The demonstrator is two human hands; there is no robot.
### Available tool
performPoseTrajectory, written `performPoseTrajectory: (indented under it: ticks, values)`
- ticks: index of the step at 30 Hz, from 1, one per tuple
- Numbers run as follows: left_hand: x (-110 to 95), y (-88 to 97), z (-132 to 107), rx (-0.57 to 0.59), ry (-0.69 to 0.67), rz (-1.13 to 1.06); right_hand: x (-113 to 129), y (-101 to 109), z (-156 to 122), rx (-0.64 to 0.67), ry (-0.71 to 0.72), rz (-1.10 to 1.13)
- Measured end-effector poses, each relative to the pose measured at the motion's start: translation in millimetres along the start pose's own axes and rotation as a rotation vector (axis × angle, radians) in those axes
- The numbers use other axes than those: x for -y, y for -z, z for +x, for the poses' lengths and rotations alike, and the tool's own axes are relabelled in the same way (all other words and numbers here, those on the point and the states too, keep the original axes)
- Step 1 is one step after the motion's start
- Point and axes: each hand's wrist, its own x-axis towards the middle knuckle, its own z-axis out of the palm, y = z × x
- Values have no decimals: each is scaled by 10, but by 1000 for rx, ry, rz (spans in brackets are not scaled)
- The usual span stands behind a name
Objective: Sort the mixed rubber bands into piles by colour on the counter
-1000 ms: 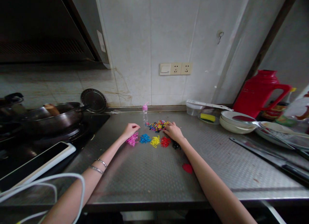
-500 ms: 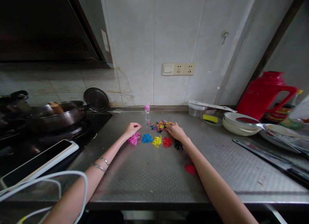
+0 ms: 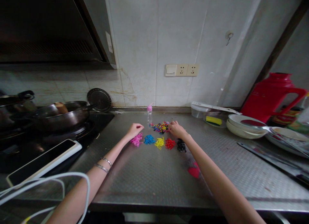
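A mixed heap of small coloured elastic bands [image 3: 161, 127] lies on the steel counter [image 3: 149, 175] near the wall. In front of it sit sorted piles: pink [image 3: 136, 139], blue [image 3: 149, 139], yellow [image 3: 159, 142], red [image 3: 170, 143] and black [image 3: 181, 145]. My right hand [image 3: 177, 130] rests at the heap's right edge, fingers curled down into the bands. My left hand [image 3: 134, 130] is closed in a loose fist just above the pink pile; what it holds, if anything, is hidden. A small clear bottle with a pink cap [image 3: 149, 113] stands behind the heap.
A wok [image 3: 60, 113] sits on the stove at left, with a phone [image 3: 43, 161] and white cable [image 3: 48, 182] near the front edge. At right are stacked plates [image 3: 241, 123], a tub with a yellow sponge [image 3: 213, 120], a red jug [image 3: 271, 95] and a small red patch [image 3: 193, 172].
The camera has shifted slightly, so everything sits a bit further right. My right arm has moved off the black pile, which now shows fully. Both hands stay by the heap.
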Motion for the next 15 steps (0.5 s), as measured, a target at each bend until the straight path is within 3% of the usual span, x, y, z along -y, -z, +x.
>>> performPoseTrajectory:
  ticks: [15]
  values:
    - [-34, 21, -26, 8, 29, -3, -133, -2, -8, -117, -71, 312]
